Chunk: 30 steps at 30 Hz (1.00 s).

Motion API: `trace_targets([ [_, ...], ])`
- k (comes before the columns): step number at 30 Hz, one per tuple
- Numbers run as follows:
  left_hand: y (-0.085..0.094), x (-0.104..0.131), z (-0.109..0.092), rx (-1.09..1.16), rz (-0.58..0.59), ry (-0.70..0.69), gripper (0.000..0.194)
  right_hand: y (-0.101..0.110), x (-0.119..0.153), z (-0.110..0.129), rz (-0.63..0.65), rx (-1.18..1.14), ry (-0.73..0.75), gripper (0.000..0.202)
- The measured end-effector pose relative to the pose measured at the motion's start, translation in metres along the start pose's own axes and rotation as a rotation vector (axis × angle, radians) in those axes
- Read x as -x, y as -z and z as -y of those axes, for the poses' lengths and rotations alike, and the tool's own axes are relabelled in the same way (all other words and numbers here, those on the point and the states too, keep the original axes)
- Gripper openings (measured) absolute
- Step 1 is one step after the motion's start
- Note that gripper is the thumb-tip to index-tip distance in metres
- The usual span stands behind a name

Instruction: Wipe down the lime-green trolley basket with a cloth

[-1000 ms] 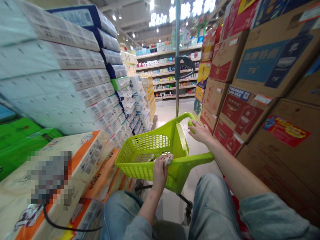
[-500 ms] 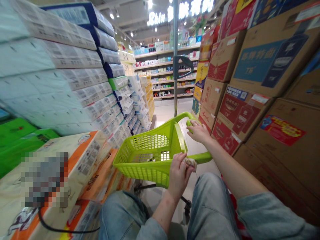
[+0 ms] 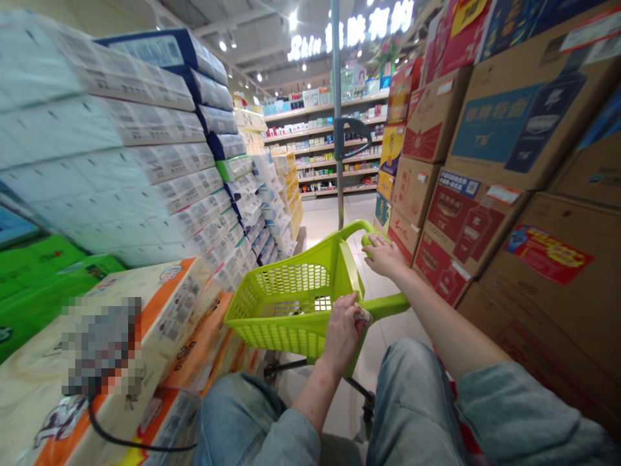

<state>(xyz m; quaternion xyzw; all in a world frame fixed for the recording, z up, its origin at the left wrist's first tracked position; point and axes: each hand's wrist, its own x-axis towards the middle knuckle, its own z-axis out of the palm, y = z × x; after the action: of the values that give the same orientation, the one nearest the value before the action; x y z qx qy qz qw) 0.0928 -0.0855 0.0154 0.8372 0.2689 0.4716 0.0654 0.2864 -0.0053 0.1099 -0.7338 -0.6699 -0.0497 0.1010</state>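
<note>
A lime-green shopping cart (image 3: 279,333) with a perforated basket stands in front of my knees. My left hand (image 3: 342,330) is closed around a crumpled pale cloth (image 3: 363,315), pressing it against the basket's near rim beside the handle. Most of the cloth is hidden under the fingers. My right hand (image 3: 385,255) is wrapped over the far part of the cart's green handle (image 3: 385,305), its fingertips curled around it. Behind the cart rises a grey pole (image 3: 338,77) with a dark loop-shaped grip (image 3: 353,138).
Stacked tissue packs (image 3: 160,162) line the left side. A dark pixelated object (image 3: 101,346) with a black cable lies on nearby cream-and-orange packs (image 3: 169,323). Cardboard cartons (image 3: 490,220) are piled along the right. Stocked shelves (image 3: 325,139) stand across the aisle's far end.
My left hand has slid a little left along the basket rim with the cloth, which now shows less. My right hand stays on the handle. The view has shifted slightly.
</note>
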Motion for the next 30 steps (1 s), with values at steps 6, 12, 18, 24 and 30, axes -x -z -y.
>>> trace_targets([
  [6,0.008,0.002,0.021,-0.108,0.146,-0.012,0.044,0.003,-0.005,-0.001,0.023,-0.016,-0.01,0.038],
  [12,0.045,0.033,0.072,-0.325,0.191,0.096,0.042,0.004,-0.006,0.003,0.042,-0.02,-0.009,0.039],
  [18,0.064,0.041,0.094,-0.376,0.228,0.069,0.038,0.005,-0.004,0.006,0.045,-0.012,-0.038,0.039],
  [24,0.052,0.037,0.087,-0.389,0.144,0.097,0.03,0.006,-0.003,0.011,0.057,0.003,-0.083,0.038],
  [30,0.03,0.024,0.063,-0.287,0.088,0.057,0.03,0.005,-0.004,0.012,0.068,-0.001,-0.098,0.038],
])
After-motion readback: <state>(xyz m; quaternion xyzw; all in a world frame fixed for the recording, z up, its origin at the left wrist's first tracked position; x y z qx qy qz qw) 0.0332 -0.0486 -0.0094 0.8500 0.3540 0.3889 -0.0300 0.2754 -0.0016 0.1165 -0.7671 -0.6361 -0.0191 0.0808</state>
